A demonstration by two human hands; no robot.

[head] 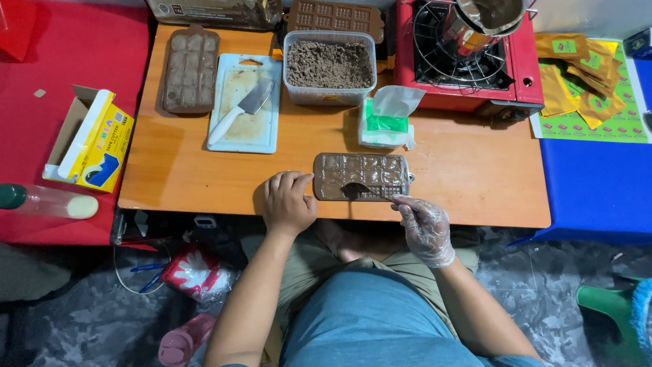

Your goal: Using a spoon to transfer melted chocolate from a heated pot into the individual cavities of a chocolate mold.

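Hands: 2. Left hand (288, 202), bare, lies curled on the table's near edge, fingers pressed together against the left end of the mould (362, 177), gripping nothing. Right hand (426, 228), in a clear glove, pinches the handle of 1 spoon (363, 191), whose bowl rests in the mould's near row.

Moulds: 3. The 1 in hand lies flat at the near centre of the table, cavities filled brown. 1 filled mould (191, 68) lies far left; 1 empty mould (336, 18) lies at the far edge.

Board (246, 102): 1, white, beside the far-left mould, carrying 1 knife (241, 109).

Tub (330, 66): 1, clear, holding brown crumbs, behind the tissue pack (387, 119), 1.

Stove (468, 58): 1, red, far right, with 1 steel pot (485, 20) on it.

Table (475, 177): 1, low, orange wood, standing on a grey patterned floor between red cloth to the left and blue cloth to the right. Bare wood lies to both sides of the near mould and to its right up to the stove.

Off-table left: 1 yellow box (92, 143), 1 bottle (44, 201). Off-table right: several gold pouches (577, 78), count unclear.
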